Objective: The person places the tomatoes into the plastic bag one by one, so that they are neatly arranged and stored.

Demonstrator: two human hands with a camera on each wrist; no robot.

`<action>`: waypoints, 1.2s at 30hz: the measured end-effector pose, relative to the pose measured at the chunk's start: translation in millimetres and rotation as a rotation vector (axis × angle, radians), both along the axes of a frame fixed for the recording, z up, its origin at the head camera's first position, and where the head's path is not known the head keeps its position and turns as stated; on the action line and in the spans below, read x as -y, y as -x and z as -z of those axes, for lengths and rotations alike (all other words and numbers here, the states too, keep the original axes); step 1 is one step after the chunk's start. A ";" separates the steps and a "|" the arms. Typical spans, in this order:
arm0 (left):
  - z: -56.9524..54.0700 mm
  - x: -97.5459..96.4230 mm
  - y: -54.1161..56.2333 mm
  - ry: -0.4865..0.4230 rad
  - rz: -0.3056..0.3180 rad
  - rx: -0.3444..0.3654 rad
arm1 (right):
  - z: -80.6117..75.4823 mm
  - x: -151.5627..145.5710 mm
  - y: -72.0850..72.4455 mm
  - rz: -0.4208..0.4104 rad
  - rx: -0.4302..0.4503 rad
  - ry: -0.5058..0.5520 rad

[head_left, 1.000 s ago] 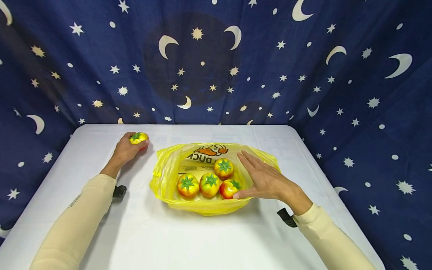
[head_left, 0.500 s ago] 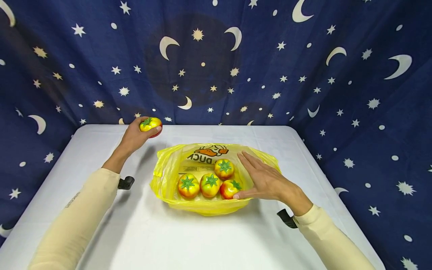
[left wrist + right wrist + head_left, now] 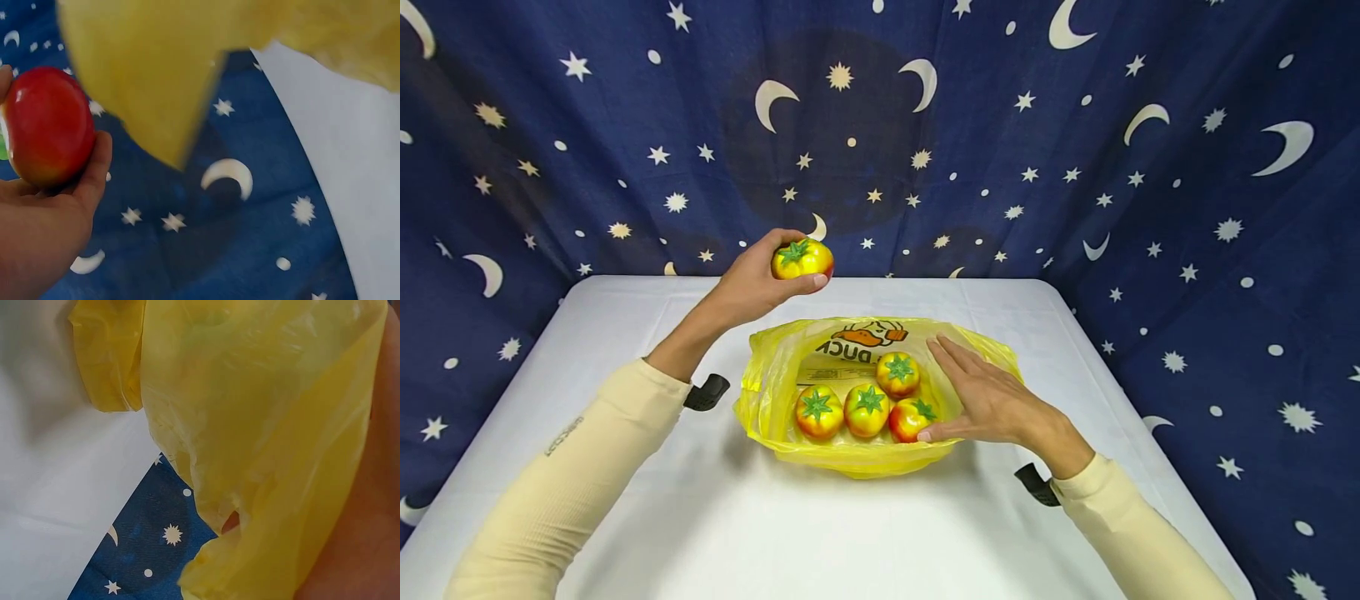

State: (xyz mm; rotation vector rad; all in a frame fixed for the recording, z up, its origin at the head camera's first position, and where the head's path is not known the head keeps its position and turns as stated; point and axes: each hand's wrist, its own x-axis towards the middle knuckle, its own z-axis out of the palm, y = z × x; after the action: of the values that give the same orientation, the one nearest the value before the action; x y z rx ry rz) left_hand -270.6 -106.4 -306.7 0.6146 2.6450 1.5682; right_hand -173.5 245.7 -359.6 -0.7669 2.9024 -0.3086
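My left hand holds a shiny yellow-and-red tomato with a green star-shaped top, up in the air above the back left of the bag. In the left wrist view the red underside of this tomato shows between thumb and fingers. A yellow plastic bag with a duck print lies with its mouth wide apart on the table. Several similar tomatoes sit inside it. My right hand, fingers straight and spread, reaches into the bag's right side. Its thumb lies by the front rim, close to the rightmost tomato.
The bag stands on a white-covered table. A dark blue curtain with moons and stars hangs behind and along the sides. Yellow bag film fills much of the right wrist view.
My left hand has lifted the tomato off the table's back left and carried it up and to the right, near the bag. The right hand and the bag stay in place.
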 end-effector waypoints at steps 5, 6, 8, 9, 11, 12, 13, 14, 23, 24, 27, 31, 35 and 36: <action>-8.6 -22.5 -9.7 0.057 0.093 -0.014 | -0.4 -0.8 -0.8 0.001 -0.001 0.005; -8.9 -26.8 -11.3 0.073 0.115 -0.016 | -0.5 -1.1 -0.9 0.002 -0.002 0.006; -8.7 -34.6 -14.6 0.109 0.164 -0.021 | -0.8 -1.2 -1.0 0.003 -0.004 0.009; -8.3 -38.2 -16.1 0.129 0.190 -0.025 | -0.9 -1.3 -1.0 0.003 -0.003 0.009; -7.1 -44.8 -18.7 0.184 0.240 -0.027 | -1.2 -1.3 -0.9 0.001 -0.004 0.011; -6.2 -48.0 -20.0 0.214 0.267 -0.023 | -1.5 -1.2 -1.0 0.001 -0.003 0.011; -5.2 -51.0 -20.9 0.244 0.291 -0.020 | -1.7 -1.2 -1.0 0.001 -0.003 0.010; -4.0 -53.7 -21.6 0.276 0.315 -0.016 | -1.8 -1.2 -0.9 0.000 -0.004 0.011; 17.8 -65.1 -23.1 0.558 0.456 0.116 | -3.1 -1.4 -0.7 0.003 -0.003 0.004; 21.3 -66.4 -22.6 0.587 0.473 0.124 | -3.2 -1.5 -0.8 0.004 -0.005 0.003; 30.4 -70.0 -21.8 0.639 0.493 0.144 | -3.7 -1.2 -1.0 0.006 -0.007 0.002; 41.1 -73.5 -18.4 0.680 0.451 0.178 | -3.5 -0.6 -1.2 -0.001 -0.007 0.002; 51.9 -76.5 -12.1 0.735 0.407 0.181 | -2.5 -0.1 -1.7 -0.001 -0.006 -0.001; 54.3 -77.3 -10.9 0.744 0.402 0.180 | -2.1 0.0 -2.0 0.001 -0.005 -0.002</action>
State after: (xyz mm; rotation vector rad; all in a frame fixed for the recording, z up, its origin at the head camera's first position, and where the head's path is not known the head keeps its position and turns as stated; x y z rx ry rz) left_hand -259.7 -29.1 -361.0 0.8124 2.4790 0.4553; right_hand -171.5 245.7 -357.5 -0.7674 2.9070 -0.3045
